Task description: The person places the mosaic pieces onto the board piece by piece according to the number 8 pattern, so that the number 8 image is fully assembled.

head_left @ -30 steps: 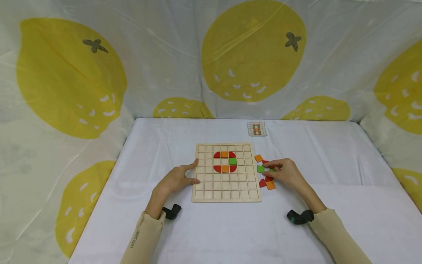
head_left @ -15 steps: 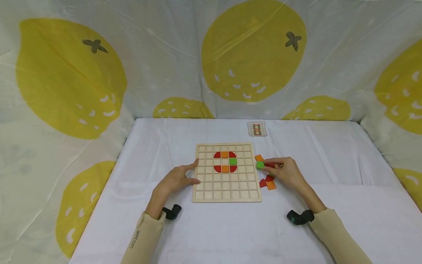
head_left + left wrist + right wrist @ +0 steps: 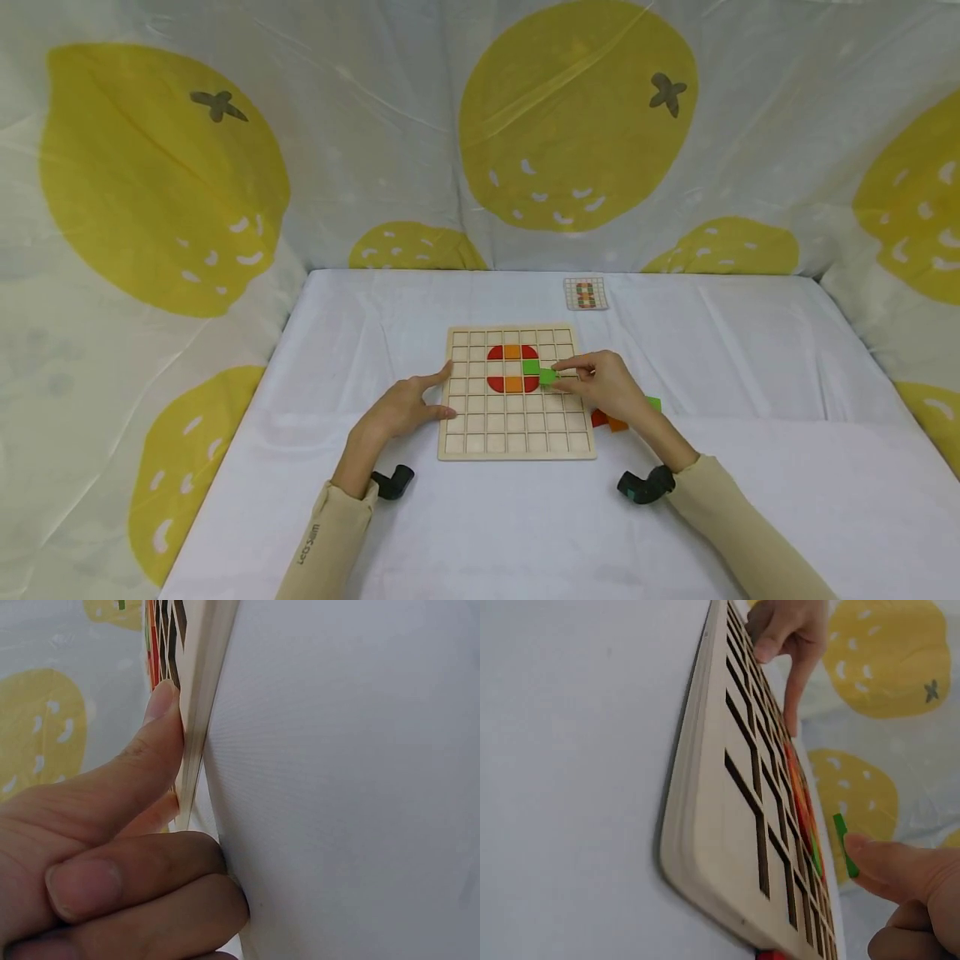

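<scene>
My right hand (image 3: 611, 387) pinches a green square tile (image 3: 548, 377) between thumb and fingertips, above the right half of the wooden grid board (image 3: 487, 429). In the right wrist view the tile (image 3: 845, 847) is seen edge-on, raised off the board. The board carries rounded red pieces (image 3: 495, 384) at the corners of a ring, orange squares (image 3: 512, 352) at its top and bottom, and a green square (image 3: 531, 367) at its right. With thumb and index finger spread, my left hand (image 3: 397, 408) touches the board's left edge; its other fingers curl beneath in the left wrist view.
Loose pieces lie right of the board, partly hidden by my right hand: a red one (image 3: 599, 417), an orange one (image 3: 617, 424), a green one (image 3: 654, 404). A small pattern card (image 3: 586, 294) lies behind the board. White cloth (image 3: 510, 525) covers the table.
My right hand has picked the green tile from the loose pieces and carried it left over the board. The left hand stays at the board's edge.
</scene>
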{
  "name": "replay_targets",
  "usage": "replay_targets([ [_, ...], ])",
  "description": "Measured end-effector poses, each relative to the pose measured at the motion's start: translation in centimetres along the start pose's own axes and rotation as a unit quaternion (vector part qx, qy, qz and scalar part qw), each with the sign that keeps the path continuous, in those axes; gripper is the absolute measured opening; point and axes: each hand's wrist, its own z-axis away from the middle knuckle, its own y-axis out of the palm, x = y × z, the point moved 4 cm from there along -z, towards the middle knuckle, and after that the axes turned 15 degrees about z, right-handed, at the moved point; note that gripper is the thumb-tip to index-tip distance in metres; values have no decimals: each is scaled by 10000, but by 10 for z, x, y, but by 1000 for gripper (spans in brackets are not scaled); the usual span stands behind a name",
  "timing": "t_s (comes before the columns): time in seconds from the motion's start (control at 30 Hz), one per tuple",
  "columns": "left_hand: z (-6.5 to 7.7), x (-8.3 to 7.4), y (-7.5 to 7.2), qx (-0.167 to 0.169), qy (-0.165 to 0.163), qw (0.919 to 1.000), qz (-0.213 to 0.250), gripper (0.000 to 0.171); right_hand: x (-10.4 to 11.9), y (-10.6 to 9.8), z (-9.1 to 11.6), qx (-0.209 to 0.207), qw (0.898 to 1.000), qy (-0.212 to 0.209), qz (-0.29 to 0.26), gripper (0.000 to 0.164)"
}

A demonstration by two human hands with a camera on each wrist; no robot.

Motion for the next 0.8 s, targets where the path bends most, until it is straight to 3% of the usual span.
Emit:
replay_targets([
  [0.43,1,0,0,-30,-6,10000,-18,87,38,29,-35,141,9982,-301,490,27],
  [0.8,0,1,1,-17,4,10000,33,87,44,39,-45,144,9973,-260,677,30],
])
